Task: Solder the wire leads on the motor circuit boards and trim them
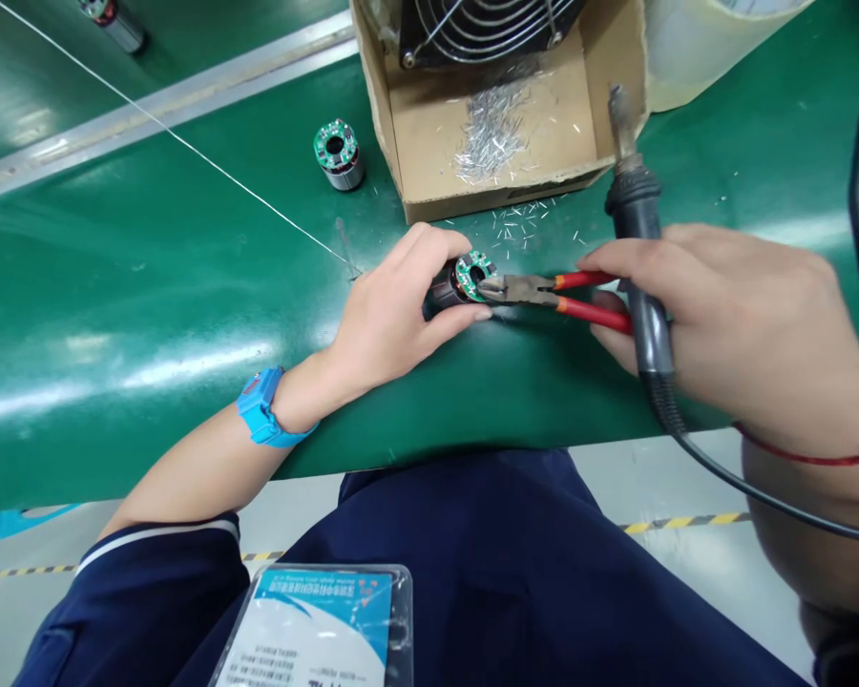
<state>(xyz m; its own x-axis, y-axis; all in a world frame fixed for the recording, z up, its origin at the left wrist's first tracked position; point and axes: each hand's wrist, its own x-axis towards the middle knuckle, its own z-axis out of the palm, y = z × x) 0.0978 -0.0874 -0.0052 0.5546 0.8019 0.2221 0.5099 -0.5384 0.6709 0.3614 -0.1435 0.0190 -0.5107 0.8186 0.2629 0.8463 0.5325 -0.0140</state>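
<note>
My left hand (393, 310) is closed around a small motor stator (444, 289), which lies tilted with its green ring-shaped circuit board (476, 272) facing right. In my right hand (716, 296) are red-handled cutting pliers (522, 289), their jaws touching the face of the board. The same hand also holds a soldering iron (640, 239), tip pointing away from me, its cable trailing over my wrist. Whether the plier jaws grip a pin cannot be made out. A second stator with a board (339, 156) stands upright farther back on the green bench.
An open cardboard box (501, 196) holds a black fan (491, 29) and a heap of clipped metal pins (493, 129). Loose pins (526, 221) lie before it. A whitish roll (708, 48) stands behind right. Solder wire (186, 143) crosses from the left. Another stator (118, 24) lies beyond the metal strip (164, 110).
</note>
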